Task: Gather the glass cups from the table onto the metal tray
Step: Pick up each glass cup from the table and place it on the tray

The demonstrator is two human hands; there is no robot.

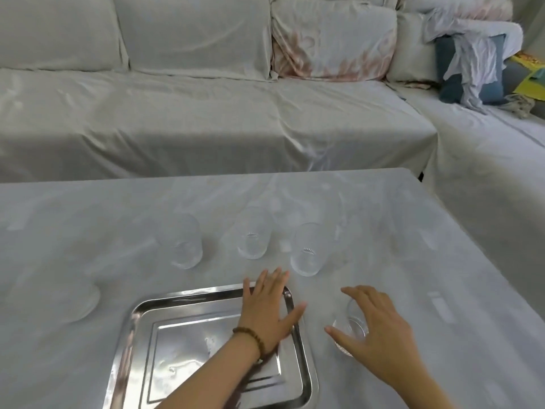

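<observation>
A shiny metal tray (138, 320) lies on the white-clothed table near me, and nothing stands on it. My left hand (268, 308) rests flat with fingers spread over the tray's far right corner; a bead bracelet circles the wrist. Just right of the tray stands a glass cup (352, 323). My right hand (374, 329) arches over it, thumb at its left side and fingers curled past its far side, not closed on it. Three more glass cups (184, 246) (253, 237) (306, 252) stand in a row beyond the tray. Another blurred glass cup (84, 299) is at the left.
A larger clear glass vessel (309, 208) stands behind the row of cups, hard to make out. A faint glassy shape (439, 305) shows at the right. The table's far edge (206, 178) faces a cloth-covered sofa (206, 113) with pillows.
</observation>
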